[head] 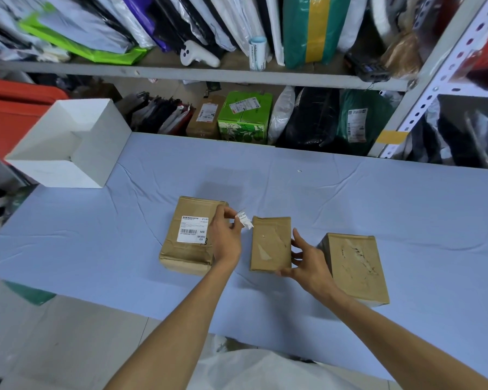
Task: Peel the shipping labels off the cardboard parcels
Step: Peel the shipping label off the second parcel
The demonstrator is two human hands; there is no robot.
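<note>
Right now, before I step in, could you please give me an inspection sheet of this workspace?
Surface: table under a wrinkled blue cloth.
Job's things: three cardboard parcels; the left parcel carries its label; the middle parcel and right parcel show torn bare patches.
Clutter: open white box at the far left corner.
Hands: left hand pinches a crumpled peeled label; right hand rests open against the middle parcel's right edge.
Cables: nothing seen.
Surroundings: shelves behind, packed with bagged goods; green carton on the lower level.
</note>
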